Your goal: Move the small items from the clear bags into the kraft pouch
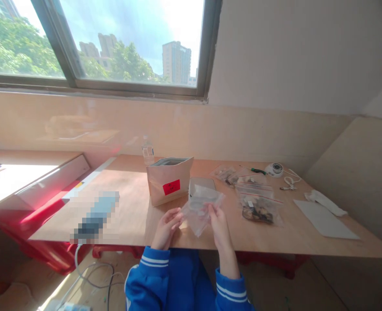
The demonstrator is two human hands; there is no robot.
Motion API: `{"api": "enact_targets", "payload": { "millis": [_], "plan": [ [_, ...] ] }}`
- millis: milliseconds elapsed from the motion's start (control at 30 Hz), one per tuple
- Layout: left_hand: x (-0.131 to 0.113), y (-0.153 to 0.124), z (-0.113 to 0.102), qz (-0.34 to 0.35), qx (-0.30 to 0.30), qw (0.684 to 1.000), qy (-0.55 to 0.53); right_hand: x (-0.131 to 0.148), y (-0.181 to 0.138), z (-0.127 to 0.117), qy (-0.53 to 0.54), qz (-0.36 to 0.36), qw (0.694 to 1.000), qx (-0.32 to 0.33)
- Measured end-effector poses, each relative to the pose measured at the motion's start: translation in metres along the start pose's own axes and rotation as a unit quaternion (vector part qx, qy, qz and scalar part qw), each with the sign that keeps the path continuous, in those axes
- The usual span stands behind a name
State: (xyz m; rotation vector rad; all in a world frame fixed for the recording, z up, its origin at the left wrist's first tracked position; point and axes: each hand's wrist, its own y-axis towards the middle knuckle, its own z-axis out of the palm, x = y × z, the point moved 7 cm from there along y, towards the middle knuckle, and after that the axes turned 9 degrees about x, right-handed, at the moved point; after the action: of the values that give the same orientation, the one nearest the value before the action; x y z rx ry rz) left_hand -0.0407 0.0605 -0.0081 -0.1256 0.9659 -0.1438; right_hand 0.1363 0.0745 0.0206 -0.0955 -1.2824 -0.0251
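Between my hands, over the table's near edge, is a clear plastic bag (198, 216), thin and slightly crumpled. My right hand (219, 223) pinches its right side between thumb and fingers. At the bag's left edge, the fingertips of my left hand (167, 226) are closed on the film. Just beyond stands an open paper pouch (158, 188) with a red label (171, 187) on its front. A pale flat box or tray (203, 183) lies behind the bag and is partly hidden by it.
Several zip bags with dark parts (257, 211) lie to the right. Farther back are a white dome camera (274, 169) with its cable and a green-handled tool (258, 171). White paper (327, 219) lies far right. A water bottle (148, 152) stands behind the pouch; a blurred-out object (97, 216) lies left.
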Motion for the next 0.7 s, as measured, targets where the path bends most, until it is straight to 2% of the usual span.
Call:
{"api": "enact_targets", "payload": {
  "millis": [100, 233, 333, 433, 567, 700],
  "plan": [
    [-0.010, -0.005, -0.003, -0.023, 0.022, 0.999, 0.034, 0.003, -0.003, -0.016, 0.003, -0.002, 0.999, -0.033],
    [-0.013, -0.012, 0.004, -0.027, 0.024, 0.994, 0.105, 0.005, -0.006, -0.028, -0.046, -0.022, 0.996, -0.074],
    [-0.011, -0.013, 0.019, -0.021, 0.037, 0.986, 0.162, 0.003, -0.005, -0.020, -0.053, -0.022, 0.998, -0.029],
    [-0.013, -0.010, 0.032, 0.023, 0.045, 0.982, 0.182, 0.000, -0.005, -0.007, -0.044, -0.011, 0.998, 0.034],
    [-0.015, -0.003, 0.032, 0.058, 0.012, 0.979, 0.194, -0.004, -0.010, 0.008, -0.035, 0.011, 0.994, 0.105],
    [-0.016, 0.003, 0.032, 0.070, 0.023, 0.975, 0.209, -0.011, -0.017, 0.012, -0.032, 0.033, 0.988, 0.147]
  ]
}}
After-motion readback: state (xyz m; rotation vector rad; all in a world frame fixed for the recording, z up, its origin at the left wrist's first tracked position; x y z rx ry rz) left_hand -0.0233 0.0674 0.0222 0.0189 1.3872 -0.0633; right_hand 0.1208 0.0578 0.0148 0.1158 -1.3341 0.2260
